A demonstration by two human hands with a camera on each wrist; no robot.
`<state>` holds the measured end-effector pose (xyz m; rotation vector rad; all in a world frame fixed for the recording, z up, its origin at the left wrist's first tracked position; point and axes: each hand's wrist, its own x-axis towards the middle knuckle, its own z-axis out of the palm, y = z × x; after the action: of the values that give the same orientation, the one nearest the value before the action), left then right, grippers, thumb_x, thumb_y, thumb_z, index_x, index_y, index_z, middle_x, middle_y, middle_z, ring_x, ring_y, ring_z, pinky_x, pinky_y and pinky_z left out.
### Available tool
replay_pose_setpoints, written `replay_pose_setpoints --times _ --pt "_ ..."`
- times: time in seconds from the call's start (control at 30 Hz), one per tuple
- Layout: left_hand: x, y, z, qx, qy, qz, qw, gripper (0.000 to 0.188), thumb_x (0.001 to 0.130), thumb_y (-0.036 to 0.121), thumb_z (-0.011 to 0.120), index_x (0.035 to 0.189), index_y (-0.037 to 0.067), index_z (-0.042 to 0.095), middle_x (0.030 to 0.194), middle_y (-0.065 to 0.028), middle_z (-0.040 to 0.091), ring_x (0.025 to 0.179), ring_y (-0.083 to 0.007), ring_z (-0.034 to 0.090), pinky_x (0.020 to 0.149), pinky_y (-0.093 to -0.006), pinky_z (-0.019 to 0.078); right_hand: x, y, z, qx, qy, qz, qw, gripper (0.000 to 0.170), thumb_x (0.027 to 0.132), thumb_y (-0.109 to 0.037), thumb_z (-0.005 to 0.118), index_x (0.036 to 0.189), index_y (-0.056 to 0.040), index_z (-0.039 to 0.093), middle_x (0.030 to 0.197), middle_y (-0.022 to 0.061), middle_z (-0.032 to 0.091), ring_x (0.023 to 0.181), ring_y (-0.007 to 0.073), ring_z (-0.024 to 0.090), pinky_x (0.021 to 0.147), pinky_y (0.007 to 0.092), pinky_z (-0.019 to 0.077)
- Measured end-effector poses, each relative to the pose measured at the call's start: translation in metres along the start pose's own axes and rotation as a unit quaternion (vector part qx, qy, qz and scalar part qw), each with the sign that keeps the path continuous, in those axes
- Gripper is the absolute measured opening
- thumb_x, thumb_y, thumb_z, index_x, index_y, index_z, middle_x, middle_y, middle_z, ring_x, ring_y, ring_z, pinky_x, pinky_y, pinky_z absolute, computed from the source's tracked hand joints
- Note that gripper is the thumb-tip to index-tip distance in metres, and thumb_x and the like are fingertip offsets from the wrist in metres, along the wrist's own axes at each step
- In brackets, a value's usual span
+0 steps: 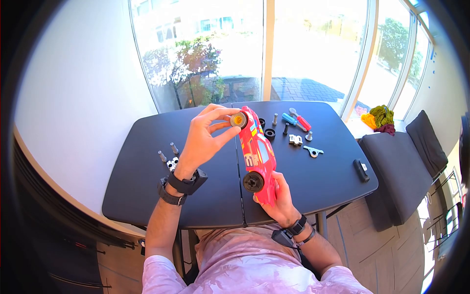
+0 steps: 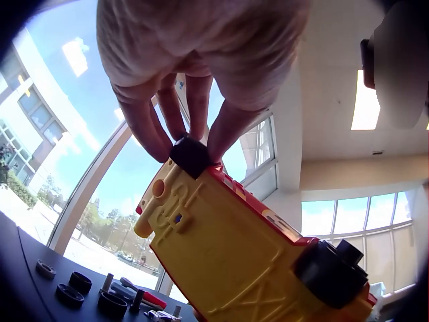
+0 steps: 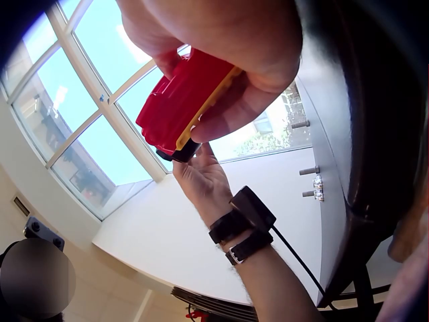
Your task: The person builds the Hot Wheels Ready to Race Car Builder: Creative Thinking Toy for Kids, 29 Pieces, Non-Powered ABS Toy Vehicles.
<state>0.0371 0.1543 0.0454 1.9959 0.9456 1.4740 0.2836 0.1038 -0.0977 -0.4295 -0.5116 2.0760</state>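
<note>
A red toy car (image 1: 259, 152) with a yellow underside (image 2: 214, 248) is held up over the table, tilted. My right hand (image 1: 281, 201) grips its lower end. At its upper end my left hand (image 1: 203, 139) pinches a wheel (image 1: 239, 119) between thumb and fingers; an orange-yellow centre shows in it. In the left wrist view that wheel (image 2: 191, 155) is black and sits against the car's corner. Another black wheel (image 1: 253, 182) is on the car's near end. The right wrist view shows the right hand (image 3: 221, 40) round the red body (image 3: 177, 100).
On the dark table (image 1: 196, 196) lie black tyres (image 1: 270, 133), grey bolts, a blue screwdriver (image 1: 289, 119), a red one (image 1: 303, 122), a white block (image 1: 295, 140), a small grey wrench (image 1: 313, 151) and a black case (image 1: 361, 170). At left stand two bolts by a silvery part (image 1: 172, 163).
</note>
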Motion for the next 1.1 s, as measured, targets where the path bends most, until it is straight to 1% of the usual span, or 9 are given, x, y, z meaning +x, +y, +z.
replay_pose_setpoints --times 0.33,0.43,0.53,0.63,0.73,0.87,0.93,1.03,1.1 --pt "-0.001 -0.007 -0.001 -0.019 -0.009 0.003 1.000 0.048 0.101 -0.003 0.081 0.148 0.005 0.075 0.132 -0.0050 0.060 0.121 -0.0149 0.067 0.106 -0.0327 0.0637 -0.002 0.000 0.001 0.000 -0.008 0.001 1.000 0.044 0.114 -0.047 0.062 0.137 -0.0097 0.067 0.118 0.0049 0.080 0.095 0.0181 0.075 0.080 0.0370 0.0603" --pt "-0.003 -0.009 -0.001 0.064 0.000 0.042 0.997 0.052 0.099 -0.001 0.084 0.149 0.008 0.075 0.130 -0.0054 0.062 0.118 -0.0156 0.068 0.104 -0.0333 0.0639 -0.002 0.001 0.001 0.009 -0.012 0.002 1.000 0.044 0.114 -0.046 0.061 0.136 -0.0092 0.067 0.117 0.0055 0.080 0.094 0.0183 0.075 0.079 0.0369 0.0612" --pt "-0.006 0.001 0.001 0.126 0.014 0.053 0.991 0.053 0.094 0.003 0.088 0.146 0.009 0.078 0.126 -0.0063 0.064 0.113 -0.0169 0.069 0.098 -0.0327 0.0640 0.001 0.001 -0.003 0.022 -0.024 0.003 0.999 0.043 0.114 -0.046 0.061 0.135 -0.0090 0.068 0.116 0.0062 0.080 0.093 0.0185 0.076 0.079 0.0370 0.0621" --pt "-0.006 0.006 -0.004 0.167 0.028 0.068 0.983 0.042 0.090 0.003 0.088 0.131 0.007 0.084 0.119 -0.0064 0.067 0.108 -0.0171 0.070 0.089 -0.0305 0.0622 0.001 0.001 -0.006 0.033 -0.030 0.001 0.999 0.042 0.114 -0.045 0.060 0.135 -0.0091 0.068 0.113 0.0067 0.080 0.091 0.0188 0.076 0.079 0.0376 0.0627" --pt "-0.008 -0.007 -0.021 0.201 -0.015 0.090 0.975 0.025 0.090 0.002 0.083 0.115 0.004 0.084 0.112 -0.0063 0.069 0.102 -0.0168 0.071 0.081 -0.0289 0.0600 0.002 0.000 -0.007 0.046 -0.021 0.000 0.999 0.041 0.115 -0.045 0.059 0.134 -0.0092 0.068 0.112 0.0067 0.079 0.090 0.0192 0.076 0.078 0.0382 0.0628" --pt "0.003 -0.005 -0.038 0.238 0.031 0.026 0.970 0.013 0.094 0.002 0.076 0.105 0.003 0.082 0.111 -0.0069 0.072 0.097 -0.0163 0.072 0.076 -0.0300 0.0599 -0.001 0.000 -0.001 0.034 -0.016 -0.004 0.999 0.039 0.115 -0.043 0.057 0.132 -0.0095 0.068 0.112 0.0064 0.079 0.091 0.0193 0.076 0.077 0.0381 0.0623" --pt "0.021 -0.026 -0.057 0.256 0.066 0.004 0.964 0.013 0.095 0.004 0.074 0.105 0.004 0.082 0.114 -0.0082 0.074 0.095 -0.0163 0.073 0.074 -0.0312 0.0608 -0.003 0.001 0.000 0.029 -0.013 -0.007 0.999 0.039 0.115 -0.043 0.057 0.132 -0.0097 0.069 0.112 0.0062 0.079 0.091 0.0193 0.076 0.077 0.0378 0.0617" --pt "0.046 -0.085 -0.090 0.329 -0.007 -0.057 0.943 0.018 0.095 0.004 0.072 0.111 0.005 0.082 0.121 -0.0106 0.076 0.102 -0.0220 0.076 0.085 -0.0385 0.0634 -0.001 0.000 0.002 0.030 -0.017 -0.005 0.999 0.038 0.115 -0.042 0.057 0.132 -0.0098 0.069 0.112 0.0059 0.079 0.090 0.0192 0.075 0.077 0.0374 0.0605" --pt "0.046 -0.132 -0.103 0.446 -0.082 -0.011 0.891 0.025 0.094 0.003 0.072 0.117 0.006 0.081 0.123 -0.0128 0.077 0.110 -0.0283 0.076 0.097 -0.0437 0.0619 -0.002 -0.001 0.003 0.038 -0.012 -0.003 0.999 0.038 0.116 -0.042 0.056 0.132 -0.0099 0.069 0.112 0.0057 0.079 0.089 0.0191 0.075 0.076 0.0369 0.0595"
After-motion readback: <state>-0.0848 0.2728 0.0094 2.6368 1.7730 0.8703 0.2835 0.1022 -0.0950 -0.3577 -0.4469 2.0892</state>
